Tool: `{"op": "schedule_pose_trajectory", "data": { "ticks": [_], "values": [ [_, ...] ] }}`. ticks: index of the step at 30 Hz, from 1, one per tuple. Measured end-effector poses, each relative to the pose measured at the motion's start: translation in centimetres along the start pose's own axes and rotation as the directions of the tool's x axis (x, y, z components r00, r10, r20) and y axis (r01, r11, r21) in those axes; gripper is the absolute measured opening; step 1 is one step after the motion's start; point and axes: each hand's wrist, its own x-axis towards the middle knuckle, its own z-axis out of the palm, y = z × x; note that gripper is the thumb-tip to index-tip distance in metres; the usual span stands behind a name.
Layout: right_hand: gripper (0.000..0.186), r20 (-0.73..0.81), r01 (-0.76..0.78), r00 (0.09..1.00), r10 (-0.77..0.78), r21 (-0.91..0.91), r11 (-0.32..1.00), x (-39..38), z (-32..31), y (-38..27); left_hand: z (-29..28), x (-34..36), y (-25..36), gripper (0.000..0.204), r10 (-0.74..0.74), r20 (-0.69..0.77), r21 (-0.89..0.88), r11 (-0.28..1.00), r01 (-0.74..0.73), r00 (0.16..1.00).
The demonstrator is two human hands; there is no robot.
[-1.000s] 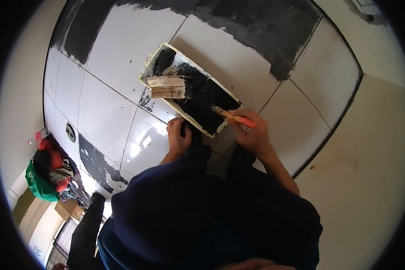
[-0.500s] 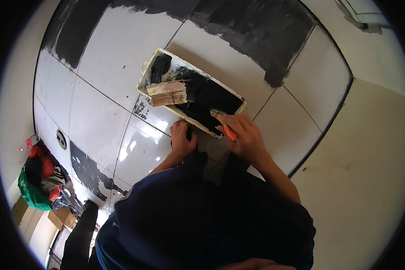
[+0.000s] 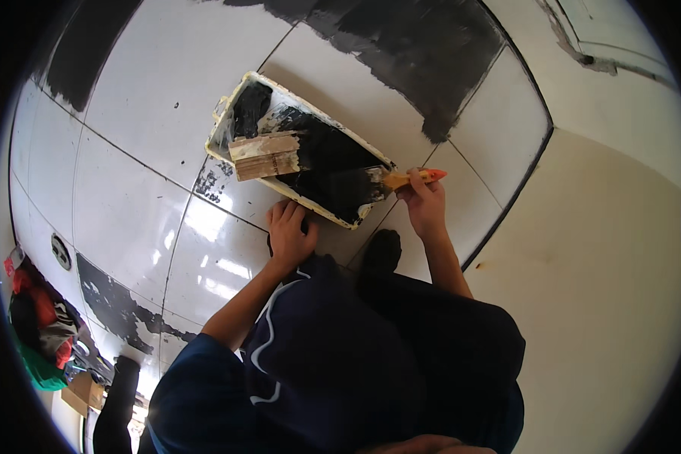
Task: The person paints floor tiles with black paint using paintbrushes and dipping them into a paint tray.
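A paintbrush (image 3: 408, 179) with an orange handle and red end is in my right hand (image 3: 427, 206), pinched by thumb and fingers. Its bristles are over the right end of the tray, against the black paint (image 3: 337, 163). The long pale tray (image 3: 218, 135), its rim crusted with paint, lies tilted across the floor in front of me. Beside its near rim is my left hand (image 3: 289, 231), fingers loosely bent over something dark by my knee. Its fingertips are partly hidden, and nothing shows held in it. A ridged, paint-smeared wooden piece (image 3: 266, 155) lies across the tray's left part.
White floor tiles (image 3: 136, 189) surround the tray. Dark painted areas (image 3: 424, 57) cover the far floor, with another patch (image 3: 117, 303) at left. A cream wall (image 3: 583, 250) rises on the right. My dark shoe (image 3: 382, 250) is by the tray; bags (image 3: 41, 325) lie far left.
My right hand has shifted right and turned the brush, so its handle now points right over the tray's end. My left hand stays beside the near rim. The whole view has shifted.
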Motion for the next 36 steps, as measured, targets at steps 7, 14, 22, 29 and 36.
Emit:
{"op": "schedule_pose_trajectory", "data": {
  "ticks": [7, 14, 22, 29, 36],
  "values": [
    [0.016, 0.059, -0.162, 0.987, 0.151, 0.404, 0.9, -0.9, -1.6, 1.5, -0.2, 0.0, -0.2, 0.028, -0.002, 0.036, -0.043, 0.999, 0.004, 0.999],
    [0.022, 0.206, -0.241, 0.968, 0.142, 0.62, 0.747, -0.6, -4.5, -2.7, 1.0, -0.7, -0.6, 0.037, 0.031, 0.095, 0.071, 0.997, -0.038, 0.995],
    [0.03, 0.161, -0.005, 0.932, -0.324, 0.901, 0.434, 1.7, -11.4, -7.0, 1.1, -1.7, -3.1, 0.028, -0.005, -0.057, 0.014, 1.0, 0.006, 0.998],
    [0.029, -0.08, 0.317, 0.897, -0.436, 0.803, 0.505, 3.2, -21.6, -16.8, -1.4, -5.1, -5.8, 0.027, 0.146, -0.064, 0.094, 0.986, -0.14, 0.987],
    [0.015, -0.214, 0.489, 0.869, -0.446, 0.51, 0.708, 7.1, -23.1, -27.2, 1.6, -5.7, -5.0, 0.026, 0.092, -0.161, 0.264, 0.963, -0.047, 0.983]
  ]
}}
